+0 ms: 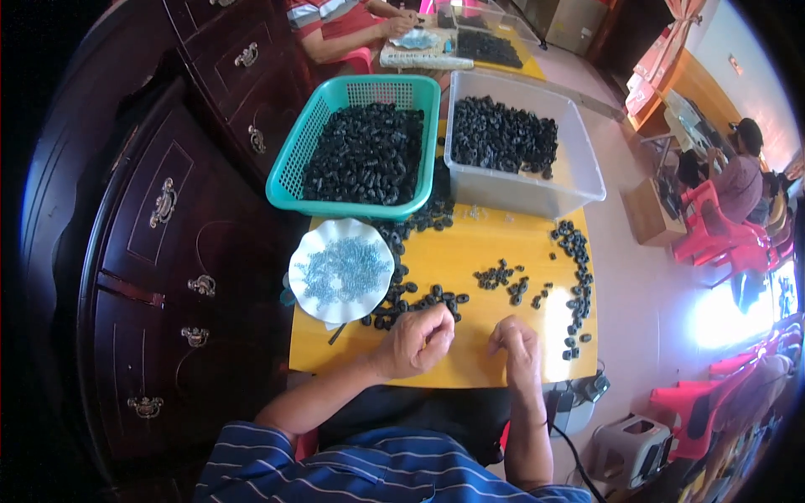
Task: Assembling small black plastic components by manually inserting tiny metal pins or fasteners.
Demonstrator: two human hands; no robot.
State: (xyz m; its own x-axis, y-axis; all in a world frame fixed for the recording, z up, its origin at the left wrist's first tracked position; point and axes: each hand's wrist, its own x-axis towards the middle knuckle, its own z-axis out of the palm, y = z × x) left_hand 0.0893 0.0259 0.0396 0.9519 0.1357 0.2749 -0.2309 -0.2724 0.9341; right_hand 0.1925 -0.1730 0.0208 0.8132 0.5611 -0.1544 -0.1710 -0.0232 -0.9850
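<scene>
My left hand [418, 342] is curled over the front of the yellow table [470, 335], beside loose black parts [388, 312]. To its right, my right hand [517, 345] has its fingers bent and pressed together near the table's front edge. Whatever either hand holds is hidden or too small to make out. A white scalloped plate [314, 303] holds many tiny clear bluish pieces [344, 268] left of my left hand. Small clusters of black parts [495, 277] lie beyond my right hand. More black ring-like parts [579, 289] line the right edge.
A teal basket [281, 180] and a clear plastic bin [520, 191], both with black parts, stand at the back. Dark wooden cabinets [159, 226] flank the left. Another person [335, 33] works at a table ahead. People sit on red chairs [713, 222] at right, near a grey stool [633, 444].
</scene>
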